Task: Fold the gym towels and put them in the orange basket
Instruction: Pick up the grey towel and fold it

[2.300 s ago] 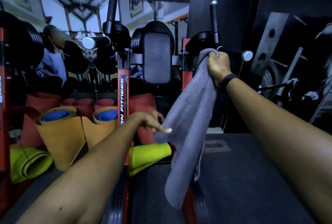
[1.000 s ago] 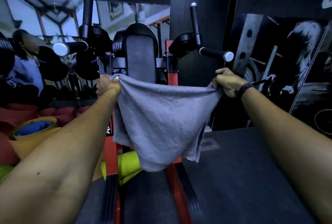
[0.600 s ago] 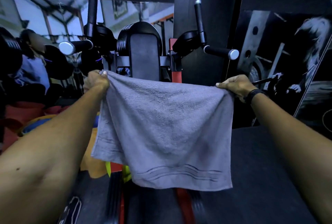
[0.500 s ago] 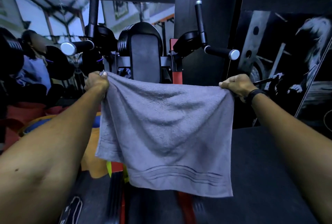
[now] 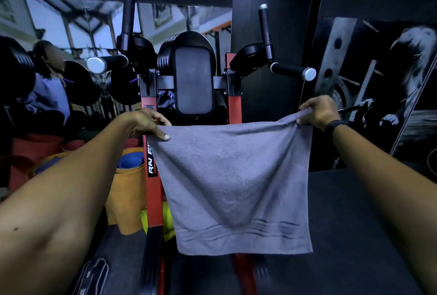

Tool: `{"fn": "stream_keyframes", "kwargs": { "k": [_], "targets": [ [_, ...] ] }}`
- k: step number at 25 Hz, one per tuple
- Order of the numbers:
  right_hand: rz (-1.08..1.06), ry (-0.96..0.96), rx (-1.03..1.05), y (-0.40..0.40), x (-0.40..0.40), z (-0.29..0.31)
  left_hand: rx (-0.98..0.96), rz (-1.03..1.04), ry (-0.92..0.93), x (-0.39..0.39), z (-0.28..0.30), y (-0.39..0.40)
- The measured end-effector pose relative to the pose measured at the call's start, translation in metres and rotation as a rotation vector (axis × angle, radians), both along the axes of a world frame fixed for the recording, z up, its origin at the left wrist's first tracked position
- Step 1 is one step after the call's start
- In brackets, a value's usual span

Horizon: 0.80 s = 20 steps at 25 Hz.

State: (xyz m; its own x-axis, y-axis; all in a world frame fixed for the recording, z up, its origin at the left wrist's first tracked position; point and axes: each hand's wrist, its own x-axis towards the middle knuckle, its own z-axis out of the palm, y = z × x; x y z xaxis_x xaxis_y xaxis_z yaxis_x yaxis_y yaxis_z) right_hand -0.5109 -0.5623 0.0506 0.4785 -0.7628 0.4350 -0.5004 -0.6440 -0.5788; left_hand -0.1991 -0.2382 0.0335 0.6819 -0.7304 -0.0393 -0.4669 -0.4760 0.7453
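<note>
Grey towel (image 5: 233, 183) hangs spread; left hand (image 5: 144, 123) and right hand (image 5: 318, 111) fingers pinch its top corners.

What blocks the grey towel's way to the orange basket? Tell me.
Cannot tell: no orange basket shows in this view, so the path cannot be judged. The left hand and right hand already pinch the top corners of the grey towel, which hangs spread in front of the red gym machine.
</note>
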Motion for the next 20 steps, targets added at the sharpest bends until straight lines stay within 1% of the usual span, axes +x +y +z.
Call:
{"fn": "stream_keyframes", "kwargs": {
  "k": [1,2,5,8,10,12,14,16,18,20],
  "targets": [
    [-0.015,0.025,-0.068,0.001,-0.003,0.0,0.061,0.002,-0.092,0.0,-0.003,-0.001],
    [-0.047,0.036,-0.109,0.0,-0.004,-0.003,0.08,0.037,-0.194,0.0,-0.004,-0.002],
    [-0.145,0.01,-0.132,0.0,-0.008,-0.012,-0.039,0.212,-0.379,0.006,-0.009,-0.01],
    [-0.208,0.008,-0.107,0.004,-0.008,-0.016,-0.157,0.363,-0.397,0.01,-0.011,-0.02],
    [-0.18,0.021,-0.08,0.004,-0.01,-0.015,-0.194,0.446,-0.401,0.004,-0.008,-0.019],
    [-0.094,0.021,-0.063,-0.003,-0.015,-0.015,-0.246,0.558,-0.344,0.002,-0.007,-0.014],
    [0.097,-0.082,0.045,-0.002,-0.023,-0.016,-0.347,0.636,-0.269,0.004,-0.01,-0.01],
    [0.263,-0.183,0.212,0.0,-0.026,-0.018,-0.465,0.658,-0.144,0.015,-0.016,-0.008],
    [0.323,-0.189,0.304,0.003,-0.025,-0.021,-0.551,0.686,-0.002,0.02,-0.018,-0.008],
    [0.385,-0.23,0.369,0.01,-0.026,-0.021,-0.601,0.633,0.092,0.011,-0.015,-0.005]
  ]
}}
